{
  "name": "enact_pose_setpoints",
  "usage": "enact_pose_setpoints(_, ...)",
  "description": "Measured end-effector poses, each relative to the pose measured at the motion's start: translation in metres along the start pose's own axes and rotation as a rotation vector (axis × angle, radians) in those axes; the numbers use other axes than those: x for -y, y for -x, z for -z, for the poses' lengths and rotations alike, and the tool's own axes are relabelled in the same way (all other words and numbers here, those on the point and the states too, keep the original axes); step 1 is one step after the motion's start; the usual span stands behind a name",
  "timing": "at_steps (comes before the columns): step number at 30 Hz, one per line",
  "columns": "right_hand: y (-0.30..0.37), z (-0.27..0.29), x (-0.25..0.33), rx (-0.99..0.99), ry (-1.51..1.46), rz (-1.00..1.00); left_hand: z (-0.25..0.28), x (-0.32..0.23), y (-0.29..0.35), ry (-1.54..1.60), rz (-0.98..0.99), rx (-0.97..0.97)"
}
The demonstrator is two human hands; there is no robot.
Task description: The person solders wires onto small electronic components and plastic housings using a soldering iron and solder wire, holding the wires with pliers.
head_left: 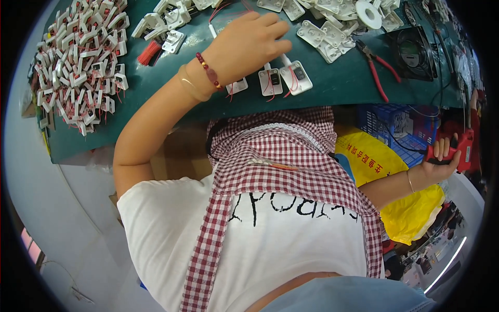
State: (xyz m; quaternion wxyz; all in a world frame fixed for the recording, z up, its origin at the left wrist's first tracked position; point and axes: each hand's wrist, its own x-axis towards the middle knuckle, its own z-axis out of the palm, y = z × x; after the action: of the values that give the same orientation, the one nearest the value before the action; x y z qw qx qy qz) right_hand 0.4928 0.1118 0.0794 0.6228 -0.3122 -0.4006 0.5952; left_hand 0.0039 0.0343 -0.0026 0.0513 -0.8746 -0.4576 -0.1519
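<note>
My left hand [254, 42] is over the green table, its fingers curled and their tips turned out of sight. What they hold, if anything, is hidden. Just below it is a row of small white plastic housings [300, 85] with black parts and thin red wires. One housing [237, 86] is partly covered by my wrist. At the far right, off the table's near edge, my right hand [443, 154] is wrapped around a red, gun-shaped hand tool [464, 152] with a black cord. The tool's tip cannot be made out.
A big heap of wired white housings [83, 57] covers the table's left end. White plastic shells [327, 39] lie at the back. Red-handled pliers [378, 70] and a black fan [413, 53] are to the right. Below are a blue crate [387, 120] and a yellow bag [382, 156].
</note>
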Motion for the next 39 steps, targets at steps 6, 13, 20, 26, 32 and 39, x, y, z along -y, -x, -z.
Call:
enact_pose_setpoints(6,0.003,0.015,0.0,-0.083,0.032,-0.013,-0.019,-0.003,-0.004,0.173,-0.086,0.042)
enact_pose_setpoints(13,0.004,0.006,-0.002,-0.047,-0.016,-0.026,-0.007,-0.003,0.01,0.295,0.186,-0.026)
enact_pose_setpoints(20,-0.004,-0.003,-0.012,-0.012,-0.044,-0.037,-0.02,-0.038,0.01,0.149,0.183,0.118)
enact_pose_setpoints(26,-0.001,-0.005,-0.015,-0.014,-0.048,-0.014,-0.024,-0.041,0.016,0.159,0.178,0.118)
enact_pose_setpoints(32,-0.003,-0.003,-0.017,-0.014,-0.071,-0.042,-0.022,-0.048,0.017,0.104,0.214,0.103)
enact_pose_setpoints(39,0.005,-0.005,-0.012,-0.019,0.011,0.0,0.013,-0.019,0.058,0.185,0.604,-0.024)
